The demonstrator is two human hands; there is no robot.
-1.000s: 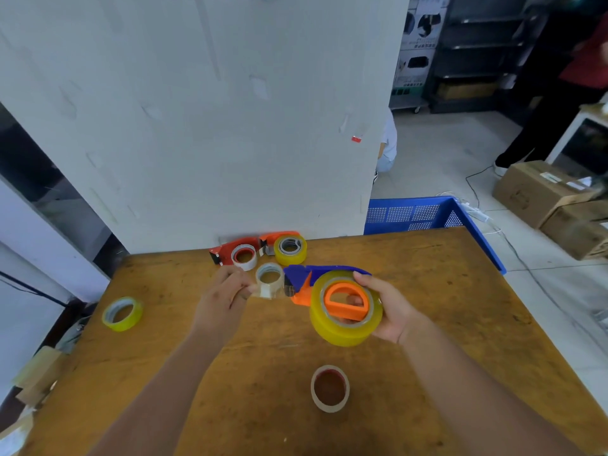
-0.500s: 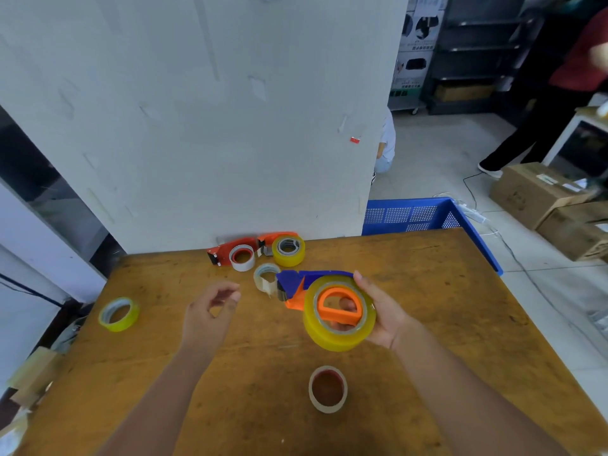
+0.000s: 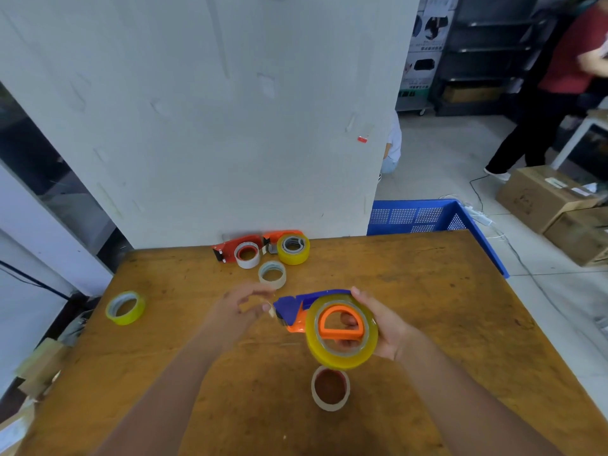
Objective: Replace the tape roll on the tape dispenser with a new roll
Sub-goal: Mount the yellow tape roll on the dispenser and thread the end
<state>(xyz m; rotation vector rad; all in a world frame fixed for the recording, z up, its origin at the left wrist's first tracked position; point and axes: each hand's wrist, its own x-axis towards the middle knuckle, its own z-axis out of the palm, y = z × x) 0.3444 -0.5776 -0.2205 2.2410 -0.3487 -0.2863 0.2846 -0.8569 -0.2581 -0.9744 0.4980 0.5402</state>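
Observation:
My right hand point(image 3: 386, 327) grips a blue and orange tape dispenser point(image 3: 296, 304) above the wooden table point(image 3: 434, 301). A thick yellow tape roll point(image 3: 342, 358) sits on the dispenser's orange D-shaped hub. My left hand point(image 3: 237, 307) hovers just left of the dispenser's front end, with thumb and fingers curled and apart and the fingertips near a small loose tape end. A thin, nearly used-up pale roll point(image 3: 272, 274) lies on the table behind my left hand. An empty cardboard core point(image 3: 330, 388) lies flat under the dispenser.
At the table's far edge lie a red dispenser with a white roll point(image 3: 245, 253) and an orange dispenser with a yellow roll point(image 3: 292, 248). A yellow-green roll point(image 3: 125, 307) lies far left. A blue basket point(image 3: 427, 218), cardboard boxes point(image 3: 539, 195) and a standing person point(image 3: 559, 77) are right.
My left hand set the thin pale roll down on the table, drew back, and has now moved right to the dispenser's front end. My right hand kept holding the dispenser.

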